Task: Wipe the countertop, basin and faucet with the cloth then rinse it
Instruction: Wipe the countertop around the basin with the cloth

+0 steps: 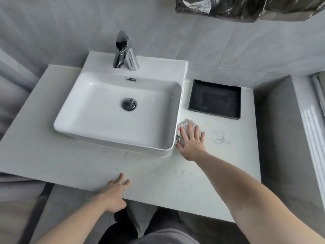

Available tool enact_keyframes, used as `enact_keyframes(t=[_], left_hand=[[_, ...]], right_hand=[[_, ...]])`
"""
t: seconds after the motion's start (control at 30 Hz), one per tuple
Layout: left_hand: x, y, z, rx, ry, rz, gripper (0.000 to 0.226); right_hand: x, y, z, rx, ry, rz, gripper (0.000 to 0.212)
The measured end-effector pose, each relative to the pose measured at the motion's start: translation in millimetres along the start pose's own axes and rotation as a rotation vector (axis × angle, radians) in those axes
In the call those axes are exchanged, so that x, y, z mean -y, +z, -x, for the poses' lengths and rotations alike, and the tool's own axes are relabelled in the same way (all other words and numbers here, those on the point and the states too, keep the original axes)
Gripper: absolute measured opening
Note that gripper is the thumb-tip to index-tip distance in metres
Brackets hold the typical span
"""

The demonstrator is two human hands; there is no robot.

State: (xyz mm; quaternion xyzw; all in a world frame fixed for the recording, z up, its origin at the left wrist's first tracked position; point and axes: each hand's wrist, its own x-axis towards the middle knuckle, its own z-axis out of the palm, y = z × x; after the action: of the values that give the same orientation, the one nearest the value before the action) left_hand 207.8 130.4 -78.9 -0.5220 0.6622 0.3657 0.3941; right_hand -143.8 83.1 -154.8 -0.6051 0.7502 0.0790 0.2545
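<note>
Cloth (184, 124) pinned under flat right hand (191, 140), fingers spread; left hand (115, 192) splayed on countertop (158, 173) edge.

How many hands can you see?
2. The right hand lies flat on the cloth beside the basin. The left hand rests at the countertop's front edge.

No readable text, label, brand, number or sign shows on anything in the head view.
</note>
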Motion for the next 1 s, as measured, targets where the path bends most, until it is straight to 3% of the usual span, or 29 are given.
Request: enact_keyframes(t=[0.27, 0.47, 0.53, 0.7, 0.83, 0.9, 1.0], left_hand=[[5.7, -2.1, -1.0, 0.027, 0.015, -0.018, 0.095], [10.6, -4.1, 2.0, 0.017, 0.057, -0.028, 0.095], [18.0, -4.0, 2.8, -0.026, 0.104, 0.001, 0.091], [60.8, -4.9, 12.5, -0.131, 0.257, 0.063, 0.076], [124.8, 2.3, 20.9, -0.186, 0.268, 0.097, 0.075], [160.1, 4.2, 23.6, -0.218, 0.255, 0.106, 0.073], [210.9, 5.3, 26.4, -0.275, 0.224, 0.13, 0.07]], right_hand=[[32.0, 53.2, 73.2, -0.07, -0.065, -0.117, 0.076], [49.2, 105.7, 157.4, -0.072, -0.169, -0.033, 0.071], [38.2, 108.5, 170.2, -0.082, -0.066, -0.052, 0.07], [11.7, 107.9, 177.7, -0.117, 0.407, -0.209, 0.073], [53.1, 109.2, 163.1, -0.154, 0.719, -0.383, 0.075], [101.8, 114.8, 152.6, -0.176, 0.783, -0.425, 0.076], [190.4, 130.0, 141.7, -0.201, 0.665, -0.414, 0.075]])
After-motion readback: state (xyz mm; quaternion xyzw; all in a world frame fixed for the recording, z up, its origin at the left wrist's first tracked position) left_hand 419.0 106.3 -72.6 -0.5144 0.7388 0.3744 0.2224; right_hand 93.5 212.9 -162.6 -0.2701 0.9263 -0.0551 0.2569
